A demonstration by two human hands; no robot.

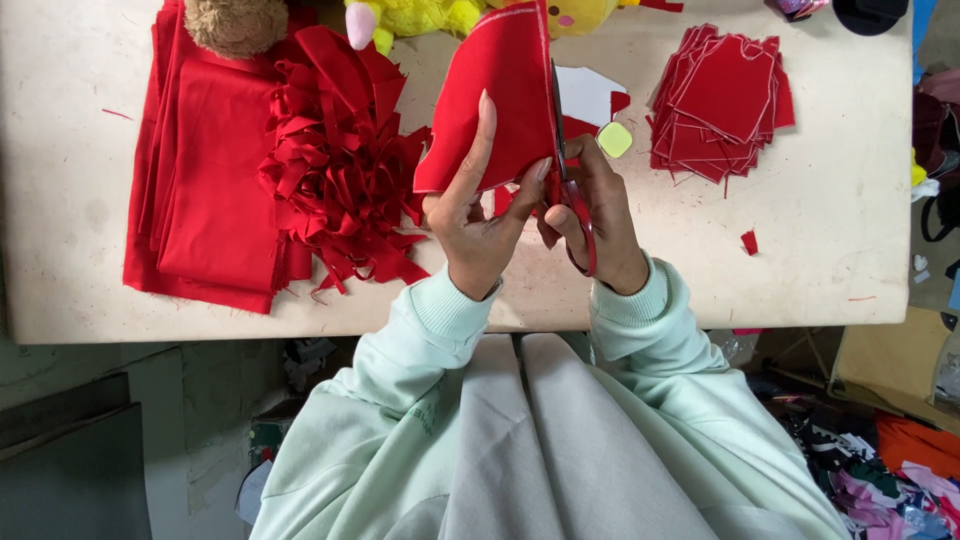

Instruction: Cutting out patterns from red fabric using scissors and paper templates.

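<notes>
My left hand (475, 215) pinches a red fabric piece (495, 95) with a white outline and holds it upright above the table (870, 230). Red-handled scissors (572, 195) are in my right hand (598, 215), their blades running up along the fabric's right edge. Both hands meet near the table's front edge, in pale green sleeves.
A heap of red fabric strips (340, 165) lies left of my hands, beside folded red cloth (205, 175). A stack of cut red pieces (722, 100) sits at the right. A white template (588, 92), yellow-green chalk (614, 139), a brown plush (235, 22) and a yellow plush (420, 15) lie behind.
</notes>
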